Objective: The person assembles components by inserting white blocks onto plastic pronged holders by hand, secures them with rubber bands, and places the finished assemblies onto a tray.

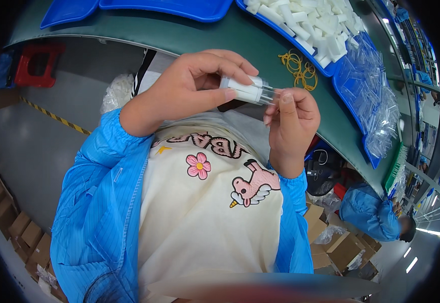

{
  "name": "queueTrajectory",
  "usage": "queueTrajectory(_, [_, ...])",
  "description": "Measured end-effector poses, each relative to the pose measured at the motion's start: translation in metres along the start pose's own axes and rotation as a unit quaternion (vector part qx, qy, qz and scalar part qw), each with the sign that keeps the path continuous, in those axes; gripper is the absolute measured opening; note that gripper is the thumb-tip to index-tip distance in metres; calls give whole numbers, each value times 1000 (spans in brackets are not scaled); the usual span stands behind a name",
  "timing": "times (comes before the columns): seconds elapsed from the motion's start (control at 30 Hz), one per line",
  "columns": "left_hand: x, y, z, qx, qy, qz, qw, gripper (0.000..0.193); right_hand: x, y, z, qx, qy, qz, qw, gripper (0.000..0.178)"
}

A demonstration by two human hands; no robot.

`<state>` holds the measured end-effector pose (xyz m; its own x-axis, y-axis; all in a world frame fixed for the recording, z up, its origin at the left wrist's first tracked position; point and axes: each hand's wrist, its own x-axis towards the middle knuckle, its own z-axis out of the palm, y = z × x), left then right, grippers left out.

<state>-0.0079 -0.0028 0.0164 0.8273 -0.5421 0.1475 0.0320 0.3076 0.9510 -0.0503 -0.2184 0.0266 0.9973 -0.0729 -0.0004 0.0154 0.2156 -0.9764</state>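
Observation:
In front of my chest I hold a small bundle of transparent plastic tubes with white cylindrical pieces in them (pixel 248 92). My left hand (pixel 189 83) wraps round its left end, thumb below and fingers above. At the other end, the thumb and fingers of my right hand (pixel 294 113) pinch the thin transparent tips. Just beyond my hands, several yellow rubber bands (pixel 300 70) lie loose on the green tabletop (pixel 179 34). How many tubes are in the bundle I cannot tell.
A blue tray (pixel 264 19) heaped with white foam-like pieces (pixel 313 25) stands at the back right. Beside it, another blue tray (pixel 348 108) holds transparent tubes (pixel 366 86). A green brush (pixel 395 166) lies at the right edge. Cardboard boxes (pixel 346 247) and a red stool (pixel 38 63) are on the floor.

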Motion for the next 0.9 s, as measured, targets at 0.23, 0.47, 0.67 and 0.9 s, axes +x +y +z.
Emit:
queueTrajectory(0.23, [6,-8,11,-8,66,13,998,15,-7,0,12,-19,1,-23,1000,12])
queueTrajectory(0.47, [7,-5,15,-9,66,0,998,19,-7,1,12,-14,-8,-36,999,12])
queueTrajectory(0.67, [6,-2,20,-25,62,-33,997,18,-8,2,8,-16,-2,-40,999,12])
queueTrajectory(0.9, [3,-2,13,-110,4,-32,993,27,0,0,0,1,21,-70,997,13])
